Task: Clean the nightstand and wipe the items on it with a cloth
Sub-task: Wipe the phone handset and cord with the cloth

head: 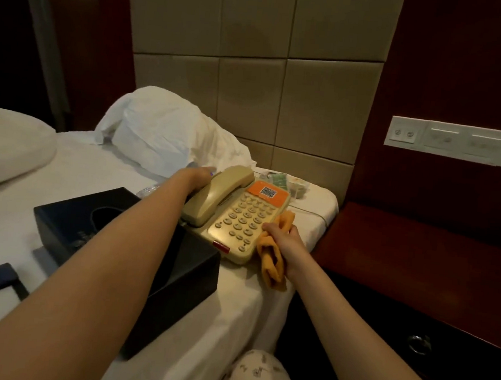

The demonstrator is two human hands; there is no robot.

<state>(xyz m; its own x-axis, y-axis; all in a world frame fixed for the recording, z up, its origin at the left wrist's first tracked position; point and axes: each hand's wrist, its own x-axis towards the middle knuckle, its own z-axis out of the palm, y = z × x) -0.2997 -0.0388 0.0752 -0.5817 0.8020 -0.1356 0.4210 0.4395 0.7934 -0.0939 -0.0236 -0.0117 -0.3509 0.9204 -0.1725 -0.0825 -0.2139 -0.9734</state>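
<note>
Orange folded cloth (pixel 270 263): bunched in the right grip (pixel 281 238), fingers curled tight round its middle, both ends sticking out. The bunch touches the right edge of the beige push-button telephone (pixel 240 222), by the lower keys. Likely wiping that edge or about to start on the keypad.

Left grip (pixel 197 179): across the telephone from the right grip, against the far side of the beige handset (pixel 215 196), which lies in its cradle. One fingertip shows; the rest is hidden behind the handset, so can't tell if it clasps or only braces. Probably steadying the set against the push of the cloth.

The telephone sits on the white-sheeted bed (pixel 248 304), near its edge, not on the dark red wooden nightstand (pixel 419 259), which stands well to the right of the right grip. It looks as if items were parked here to free the top.

Around:
- Black rectangular tissue box (pixel 103 225) under the left forearm, touching the telephone's near left corner; it crowds that side.
- Small green packets (pixel 283 182) just beyond the telephone.
- Thin pale cord (pixel 311 210) trailing beyond the right grip; could snag the cloth.
- Crumpled white pillow (pixel 163 130) beyond the left grip.
- White wall switch panel (pixel 459 141) above the nightstand.
</note>
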